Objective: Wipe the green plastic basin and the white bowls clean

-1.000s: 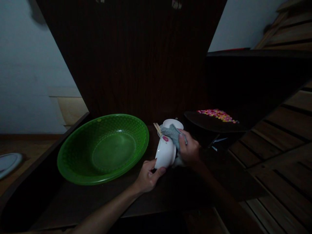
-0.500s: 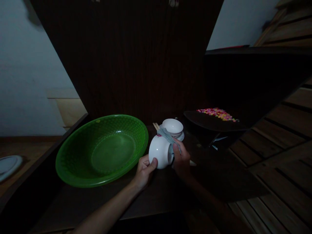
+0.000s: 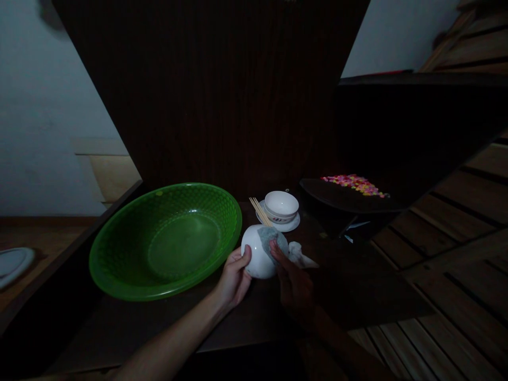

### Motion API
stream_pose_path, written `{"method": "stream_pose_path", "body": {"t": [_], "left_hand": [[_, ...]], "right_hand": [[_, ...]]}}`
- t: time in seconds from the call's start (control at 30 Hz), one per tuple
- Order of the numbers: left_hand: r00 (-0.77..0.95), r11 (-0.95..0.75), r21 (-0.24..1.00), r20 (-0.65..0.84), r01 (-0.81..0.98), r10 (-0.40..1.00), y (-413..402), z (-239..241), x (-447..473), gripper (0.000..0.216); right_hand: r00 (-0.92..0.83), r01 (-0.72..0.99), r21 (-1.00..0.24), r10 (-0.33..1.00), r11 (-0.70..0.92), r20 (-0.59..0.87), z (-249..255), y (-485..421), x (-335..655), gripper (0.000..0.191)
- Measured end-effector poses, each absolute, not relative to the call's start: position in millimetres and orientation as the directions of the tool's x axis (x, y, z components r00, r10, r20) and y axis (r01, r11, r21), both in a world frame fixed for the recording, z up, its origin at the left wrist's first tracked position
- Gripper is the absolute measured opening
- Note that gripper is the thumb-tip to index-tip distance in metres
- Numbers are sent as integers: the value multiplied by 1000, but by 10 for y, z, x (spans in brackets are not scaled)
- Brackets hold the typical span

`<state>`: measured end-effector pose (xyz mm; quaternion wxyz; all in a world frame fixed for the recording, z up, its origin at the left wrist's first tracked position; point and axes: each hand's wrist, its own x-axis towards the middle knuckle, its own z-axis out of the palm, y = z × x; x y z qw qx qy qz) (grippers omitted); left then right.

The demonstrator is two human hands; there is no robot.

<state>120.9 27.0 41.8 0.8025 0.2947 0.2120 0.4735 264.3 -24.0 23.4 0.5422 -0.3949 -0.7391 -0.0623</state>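
Note:
My left hand (image 3: 237,275) grips a white bowl (image 3: 254,254) tipped on its side, thumb on the outer wall. Against that bowl my right hand (image 3: 291,272) presses a grey-green cloth (image 3: 270,241), its fingers laid over the fabric. Just behind stand more white bowls (image 3: 281,203), apparently stacked, on a white plate (image 3: 292,225). Several wooden chopsticks (image 3: 260,211) lean across the plate's left side, their lower ends hidden behind the held bowl. A crumpled white thing (image 3: 299,255), perhaps tissue, lies to the right of the cloth.
A large green basin (image 3: 184,246) sits on the dark table (image 3: 238,330) to the left. At the right, a dark chair-like surface carries colourful small pieces (image 3: 357,184). A dark wooden panel (image 3: 214,95) rises behind. Slatted wood (image 3: 456,275) is at far right.
The held bowl has turned, and its opening no longer shows at the right. The cloth has moved from its rim onto the outer side. More of the chopsticks and plate shows.

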Motion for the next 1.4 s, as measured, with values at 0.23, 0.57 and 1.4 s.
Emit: {"method": "stream_pose_path", "body": {"t": [0.23,0.57,1.4], "left_hand": [[469,397,678,-87,-619,879,280,410,1194,51],[495,454,658,-141,-601,858,253,377,1249,55],[458,527,522,-268,-670,848,281,374,1242,28]], "right_hand": [[-198,772,-187,509,608,838,338,-276,3113,38],[298,784,-559,627,269,720,760,184,3067,41],[-666,434,-163,438,886,604,682,-8,2832,40]]}}
